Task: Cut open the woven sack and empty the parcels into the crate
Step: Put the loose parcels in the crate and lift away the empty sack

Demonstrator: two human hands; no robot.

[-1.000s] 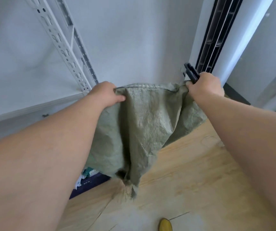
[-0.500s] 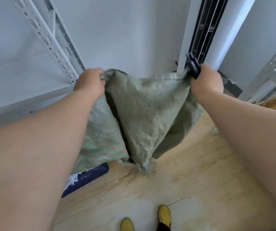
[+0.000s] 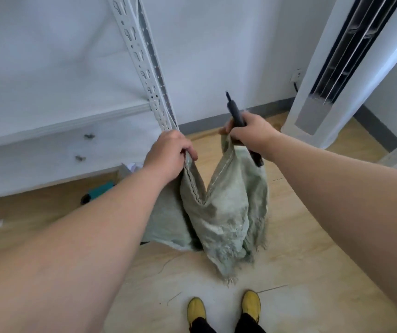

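The left hand [image 3: 168, 153] grips one stitched corner of the green woven sack [image 3: 221, 212] and the right hand [image 3: 252, 132] clamps the opposite corner together with a black cutter [image 3: 234, 114], so the sack hangs upside down with its frayed cut end near the wooden floor [image 3: 300, 260]. The hold appears intended to let the contents drop out. The sack hangs limp and looks emptied; the crate cannot be identified with certainty, being largely hidden behind the left forearm beside the white shelving rack [image 3: 142, 56].

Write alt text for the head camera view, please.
A person's left hand and right hand hold a limp green woven sack by its upper edge above a wooden floor; the right also grips a dark cutter.
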